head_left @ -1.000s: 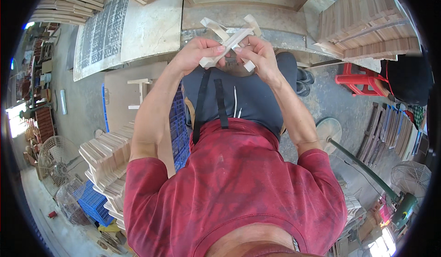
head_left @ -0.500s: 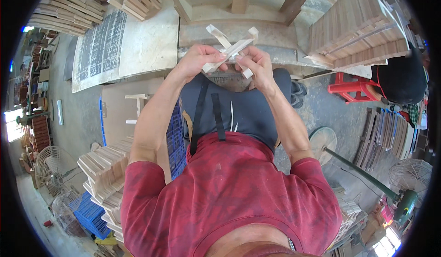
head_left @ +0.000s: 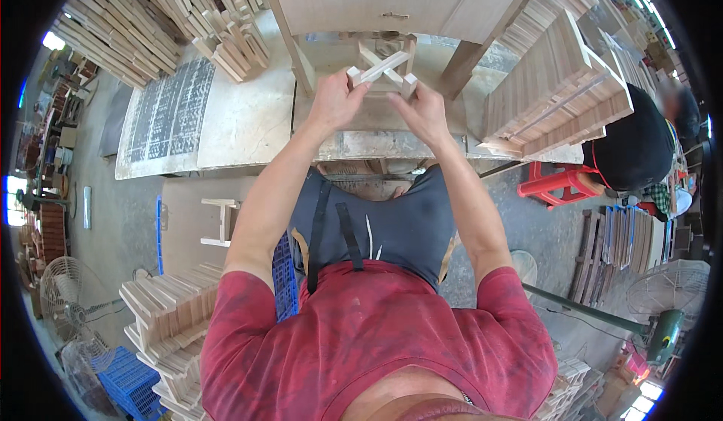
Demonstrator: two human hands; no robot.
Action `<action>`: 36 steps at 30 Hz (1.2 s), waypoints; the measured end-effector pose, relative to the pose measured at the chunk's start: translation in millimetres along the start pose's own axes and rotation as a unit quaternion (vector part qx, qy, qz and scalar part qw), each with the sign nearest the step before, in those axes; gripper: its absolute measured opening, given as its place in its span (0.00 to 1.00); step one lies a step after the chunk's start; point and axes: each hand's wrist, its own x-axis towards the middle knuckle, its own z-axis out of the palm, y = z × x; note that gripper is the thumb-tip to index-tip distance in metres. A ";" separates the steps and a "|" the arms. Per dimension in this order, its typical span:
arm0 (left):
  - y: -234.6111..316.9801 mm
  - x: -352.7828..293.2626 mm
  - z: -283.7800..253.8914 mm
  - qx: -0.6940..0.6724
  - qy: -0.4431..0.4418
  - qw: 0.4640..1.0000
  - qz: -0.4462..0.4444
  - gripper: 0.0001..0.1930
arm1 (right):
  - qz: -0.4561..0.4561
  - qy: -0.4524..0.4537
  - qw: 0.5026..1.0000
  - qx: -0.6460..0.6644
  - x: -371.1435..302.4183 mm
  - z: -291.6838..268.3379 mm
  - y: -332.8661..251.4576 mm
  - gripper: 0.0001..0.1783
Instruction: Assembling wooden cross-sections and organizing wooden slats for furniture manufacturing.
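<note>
Above the workshop counter (head_left: 248, 120), our left fingers (head_left: 356, 95) and right fingers (head_left: 401, 105) grasp the near ends of the crossed wooden frame (head_left: 388, 68), which we judge we're positioning, and the next move calls for steady, even grips.

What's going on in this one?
A person in a red shirt holds an X-shaped wooden piece in both hands, the left hand at one near end and the right hand at the other. It is held up over a workbench, with wooden strips piled to the left.
</note>
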 end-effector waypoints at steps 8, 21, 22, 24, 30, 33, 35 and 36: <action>-25.5 78.7 16.0 0.071 0.038 0.989 0.126 0.16 | -0.052 0.083 0.965 -0.241 77.4 -0.8 41.7 0.29; -17.9 75.6 10.6 0.048 0.003 0.994 0.093 0.17 | -0.058 0.031 0.935 -0.350 81.3 -12.6 18.0 0.28; -18.2 73.3 12.1 0.052 0.014 0.993 0.102 0.17 | -0.071 0.039 0.934 -0.349 78.3 -13.4 16.8 0.28; -12.5 66.2 16.8 0.039 0.017 0.994 0.100 0.18 | -0.023 0.018 0.941 -0.337 71.6 -16.8 13.4 0.26; -18.3 75.8 16.0 0.066 0.006 0.996 0.054 0.17 | -0.016 0.032 0.950 -0.309 73.9 -12.7 8.9 0.25; -12.7 77.2 12.3 0.063 0.009 0.998 0.025 0.17 | -0.001 0.017 0.955 -0.295 77.4 -12.3 5.4 0.26; -16.9 64.5 10.9 0.051 0.010 0.998 0.037 0.17 | -0.018 0.023 0.955 -0.294 67.8 -8.1 9.6 0.26; -17.1 56.2 11.0 0.037 0.003 0.998 0.047 0.16 | -0.027 0.028 0.955 -0.295 60.9 -8.8 7.1 0.25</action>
